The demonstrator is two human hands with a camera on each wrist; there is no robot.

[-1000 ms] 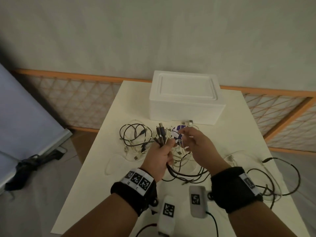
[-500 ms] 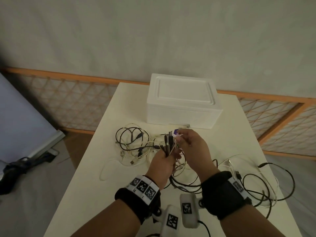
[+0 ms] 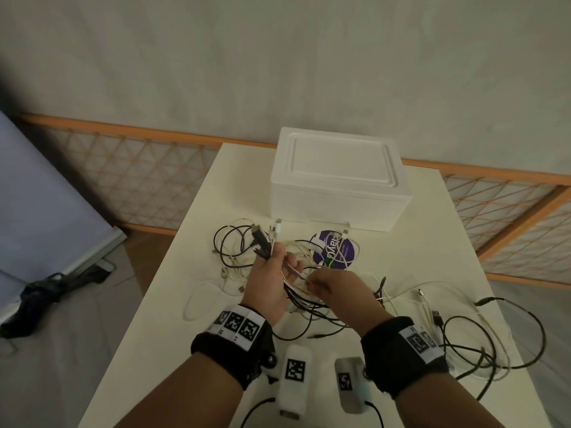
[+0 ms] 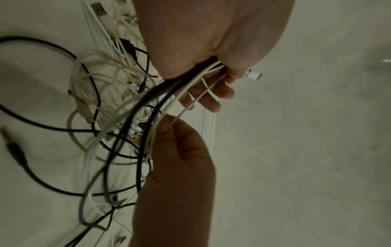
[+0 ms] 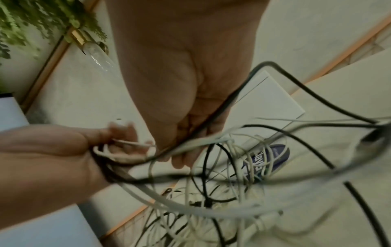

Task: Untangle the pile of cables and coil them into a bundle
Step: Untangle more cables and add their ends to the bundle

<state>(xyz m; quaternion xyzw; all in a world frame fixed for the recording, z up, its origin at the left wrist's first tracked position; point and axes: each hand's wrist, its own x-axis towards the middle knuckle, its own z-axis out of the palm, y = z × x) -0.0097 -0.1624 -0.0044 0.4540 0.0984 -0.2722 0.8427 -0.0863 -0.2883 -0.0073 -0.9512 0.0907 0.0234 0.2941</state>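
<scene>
A tangle of black and white cables [image 3: 309,291] lies in the middle of the white table [image 3: 197,319]. My left hand [image 3: 282,257] is raised over it and grips a bunch of cables [image 4: 182,83], with their plug ends [image 3: 262,239] sticking up above the fist. My right hand [image 3: 312,282] is just right of and below the left one. Its thumb and forefinger pinch a thin white cable [image 4: 190,107] that runs out of the left fist. Black and white loops [image 5: 211,167] hang from both hands down to the pile.
A white foam box [image 3: 336,180] stands behind the pile. A round purple label [image 3: 332,250] lies under the cables. More loose cables [image 3: 463,335] spread toward the table's right edge. A lattice railing [image 3: 139,177] runs behind the table, and the floor [image 3: 61,366] drops off at left.
My right hand has come down from the plug ends above the left fist to a spot below and right of it, where it pinches the thin white cable. The left hand keeps its grip.
</scene>
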